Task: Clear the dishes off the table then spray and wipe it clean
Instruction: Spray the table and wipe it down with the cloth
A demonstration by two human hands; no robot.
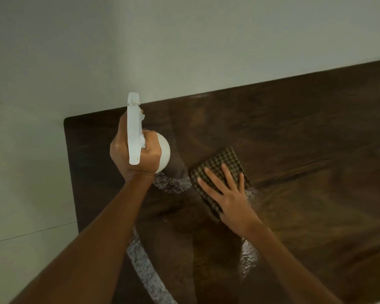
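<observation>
While left hand [136, 154] grips spray bottle [133, 130], right hand [226, 194] flat on cloth [219, 163]

Dark wooden table [294, 128] bears checked cloth [222, 163], wet streaks [140, 266].

I see the white spray bottle [165, 150] held upright above the left end of the dark wooden table [294, 128], nozzle aimed at the far edge. The folded brown checked cloth [219, 163] lies flat on the tabletop just to its right, among wet foamy streaks [169, 183].
</observation>
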